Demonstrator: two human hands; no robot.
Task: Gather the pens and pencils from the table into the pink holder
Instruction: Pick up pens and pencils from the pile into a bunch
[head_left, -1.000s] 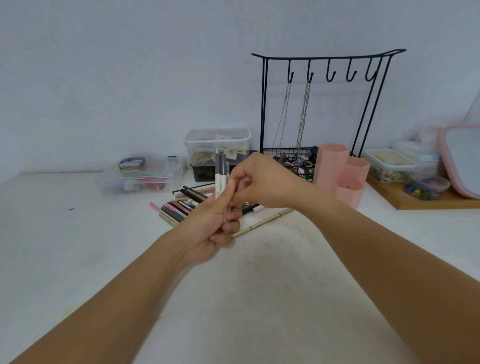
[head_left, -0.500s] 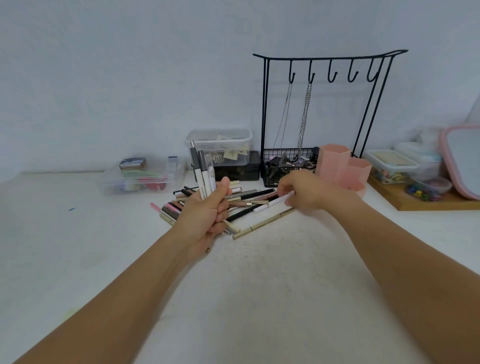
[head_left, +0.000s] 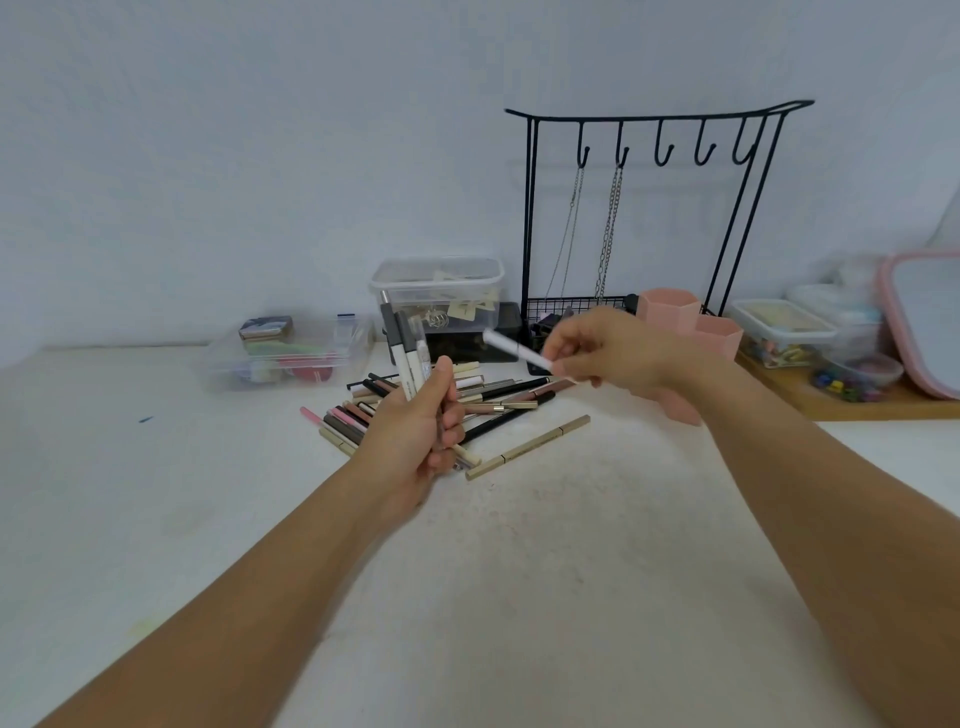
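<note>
Task judged early: a few grey-capped white pens (head_left: 408, 358) are gripped upright in left hand (head_left: 415, 441), one white pen (head_left: 517, 351) is pinched by right hand (head_left: 608, 348) above the pile (head_left: 467, 400) left on worktop (head_left: 519, 571), w/ pink holder (head_left: 685, 332) apparently unfilled.

You see a matt white table (head_left: 519, 597), slightly speckled. The pink holder (head_left: 670, 317) looks like smooth matt plastic. The rack (head_left: 530, 208) is thin black metal wire. The box (head_left: 441, 291) is clear glossy plastic. At the right edge lies a wooden board (head_left: 831, 405).
</note>
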